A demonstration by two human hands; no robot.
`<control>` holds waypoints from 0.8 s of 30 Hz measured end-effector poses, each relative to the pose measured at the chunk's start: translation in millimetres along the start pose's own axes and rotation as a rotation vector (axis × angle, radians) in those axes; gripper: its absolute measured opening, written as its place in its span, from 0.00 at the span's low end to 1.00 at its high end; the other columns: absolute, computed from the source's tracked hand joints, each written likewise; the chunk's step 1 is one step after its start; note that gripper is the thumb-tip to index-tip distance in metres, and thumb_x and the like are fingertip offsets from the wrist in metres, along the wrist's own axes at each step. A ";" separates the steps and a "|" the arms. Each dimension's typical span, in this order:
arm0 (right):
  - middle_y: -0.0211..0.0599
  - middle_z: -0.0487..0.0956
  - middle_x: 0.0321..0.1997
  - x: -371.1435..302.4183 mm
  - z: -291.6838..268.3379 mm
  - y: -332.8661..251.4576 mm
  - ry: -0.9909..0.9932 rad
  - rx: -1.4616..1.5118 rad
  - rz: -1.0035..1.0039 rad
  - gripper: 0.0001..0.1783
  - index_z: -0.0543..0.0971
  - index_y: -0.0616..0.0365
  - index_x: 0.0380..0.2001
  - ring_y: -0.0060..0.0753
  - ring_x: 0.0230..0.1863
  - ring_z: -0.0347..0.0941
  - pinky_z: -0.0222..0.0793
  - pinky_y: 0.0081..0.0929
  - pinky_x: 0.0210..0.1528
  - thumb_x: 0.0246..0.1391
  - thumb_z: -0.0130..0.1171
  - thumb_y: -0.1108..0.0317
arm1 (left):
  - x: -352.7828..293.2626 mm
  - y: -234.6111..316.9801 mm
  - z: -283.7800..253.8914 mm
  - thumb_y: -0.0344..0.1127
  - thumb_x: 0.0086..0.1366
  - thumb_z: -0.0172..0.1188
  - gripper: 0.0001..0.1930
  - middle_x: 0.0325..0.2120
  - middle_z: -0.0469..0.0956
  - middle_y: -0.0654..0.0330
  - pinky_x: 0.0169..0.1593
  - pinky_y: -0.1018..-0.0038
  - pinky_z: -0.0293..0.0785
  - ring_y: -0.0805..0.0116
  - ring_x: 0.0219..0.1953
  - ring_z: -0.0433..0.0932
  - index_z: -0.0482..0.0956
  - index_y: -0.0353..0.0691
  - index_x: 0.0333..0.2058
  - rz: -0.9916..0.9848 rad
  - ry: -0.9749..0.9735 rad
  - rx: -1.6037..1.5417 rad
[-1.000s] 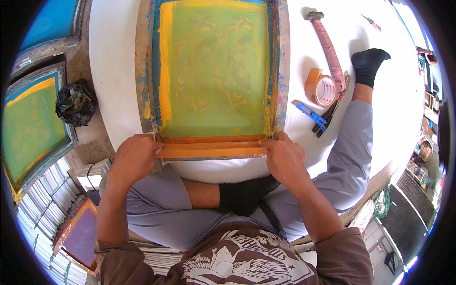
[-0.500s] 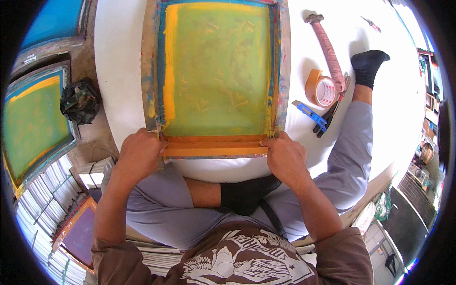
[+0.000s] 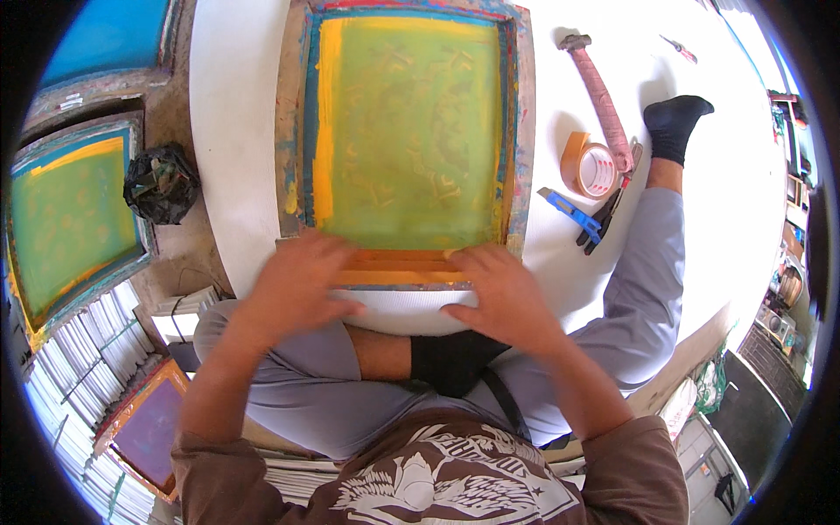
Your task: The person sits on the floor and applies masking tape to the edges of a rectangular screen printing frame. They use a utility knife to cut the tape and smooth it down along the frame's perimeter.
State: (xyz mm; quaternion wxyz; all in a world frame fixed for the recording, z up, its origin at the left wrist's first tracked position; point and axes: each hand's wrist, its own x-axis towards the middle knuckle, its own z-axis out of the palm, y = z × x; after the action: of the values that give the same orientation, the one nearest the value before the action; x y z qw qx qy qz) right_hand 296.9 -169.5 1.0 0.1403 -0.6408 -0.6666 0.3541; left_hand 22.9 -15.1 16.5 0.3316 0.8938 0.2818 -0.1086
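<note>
A screen printing frame (image 3: 293,114) with green mesh (image 3: 411,140) and yellow and blue edges lies in front of me. Brown tape (image 3: 402,266) runs along its near bar. On the left end of that bar rests my left hand (image 3: 302,284), fingers stretched forward and thumb apart, slightly blurred. Over the right end my right hand (image 3: 503,293) lies in the same way, its fingertips on the tape and thumb pointing inward. Neither hand grips anything. Both cover parts of the tape and the frame's near corners.
Right of the frame lie a tape roll (image 3: 589,168), a blue utility knife (image 3: 570,213), a pink-wrapped hammer (image 3: 600,96) and a dark-handled tool (image 3: 604,219). A black plastic bag (image 3: 162,185) and another green screen (image 3: 74,219) are at left. My legs flank the near side.
Both hands have moved inward from the frame's near corners. Their pinched fingers have opened and now lie flat over the taped bar. The tape stays along the bar.
</note>
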 end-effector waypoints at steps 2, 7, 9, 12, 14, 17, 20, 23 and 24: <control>0.46 0.79 0.52 2.0 29.8 -5.1 -0.025 -0.085 0.021 0.33 0.79 0.59 0.56 0.51 0.56 0.75 0.73 0.43 0.58 0.47 0.76 0.59 | 9.2 13.1 27.5 0.44 0.58 0.72 0.28 0.45 0.82 0.52 0.58 0.57 0.76 0.50 0.49 0.80 0.80 0.34 0.53 0.106 0.049 0.007; 0.42 0.79 0.51 4.3 57.2 -6.4 -0.024 -0.203 0.064 0.28 0.80 0.60 0.53 0.46 0.56 0.76 0.74 0.42 0.56 0.49 0.73 0.62 | 22.8 35.3 74.9 0.33 0.57 0.66 0.21 0.42 0.81 0.55 0.55 0.63 0.78 0.56 0.49 0.81 0.80 0.33 0.50 0.090 0.077 0.197; 0.40 0.80 0.48 3.4 65.5 1.1 0.011 -0.260 0.050 0.25 0.81 0.61 0.51 0.43 0.54 0.78 0.76 0.41 0.54 0.50 0.71 0.63 | 22.3 36.4 81.4 0.30 0.55 0.65 0.19 0.40 0.81 0.55 0.52 0.65 0.80 0.58 0.48 0.82 0.81 0.33 0.47 0.072 0.059 0.190; 0.37 0.80 0.44 3.2 70.8 2.0 0.011 -0.344 0.009 0.20 0.82 0.59 0.47 0.41 0.50 0.79 0.78 0.38 0.48 0.50 0.70 0.65 | 20.0 36.4 86.9 0.29 0.54 0.64 0.16 0.37 0.81 0.55 0.48 0.66 0.82 0.59 0.45 0.82 0.80 0.33 0.43 0.094 0.084 0.223; 0.37 0.80 0.42 3.1 71.4 2.2 0.057 -0.357 0.001 0.19 0.83 0.59 0.46 0.41 0.47 0.80 0.79 0.38 0.46 0.50 0.70 0.66 | 18.4 36.1 89.2 0.29 0.54 0.64 0.15 0.36 0.81 0.55 0.46 0.66 0.83 0.59 0.44 0.83 0.80 0.34 0.42 0.102 0.114 0.245; 0.37 0.79 0.40 10.2 68.8 7.1 0.109 -0.345 0.016 0.17 0.82 0.57 0.44 0.42 0.47 0.80 0.80 0.39 0.43 0.50 0.70 0.67 | 19.7 33.2 89.4 0.28 0.54 0.64 0.15 0.36 0.81 0.54 0.44 0.66 0.84 0.58 0.44 0.83 0.80 0.33 0.42 0.096 0.163 0.259; 0.37 0.80 0.39 17.3 53.0 14.1 0.075 -0.356 0.058 0.16 0.82 0.56 0.42 0.43 0.47 0.81 0.80 0.41 0.44 0.49 0.70 0.66 | 23.8 30.5 87.5 0.28 0.55 0.64 0.14 0.37 0.81 0.54 0.44 0.66 0.84 0.56 0.46 0.83 0.81 0.33 0.42 0.087 0.202 0.251; 0.37 0.81 0.39 14.9 40.6 22.8 0.006 -0.390 0.044 0.15 0.82 0.55 0.41 0.44 0.48 0.81 0.81 0.43 0.44 0.49 0.70 0.65 | 21.0 28.3 83.0 0.29 0.57 0.66 0.14 0.39 0.81 0.53 0.44 0.65 0.84 0.56 0.47 0.83 0.81 0.33 0.43 0.031 0.191 0.257; 0.38 0.81 0.39 13.6 41.2 26.0 -0.017 -0.399 0.028 0.15 0.82 0.54 0.40 0.45 0.48 0.81 0.81 0.44 0.44 0.49 0.71 0.64 | 16.8 23.1 83.0 0.30 0.57 0.66 0.15 0.40 0.81 0.53 0.44 0.64 0.85 0.55 0.48 0.83 0.81 0.33 0.43 0.012 0.173 0.290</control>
State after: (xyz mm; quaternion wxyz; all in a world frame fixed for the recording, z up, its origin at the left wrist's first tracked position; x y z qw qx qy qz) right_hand 288.2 -170.5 -48.9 -0.0002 -0.6622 -0.7156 0.2224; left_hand 49.4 -76.6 -40.4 0.1744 0.9400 0.2851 -0.0688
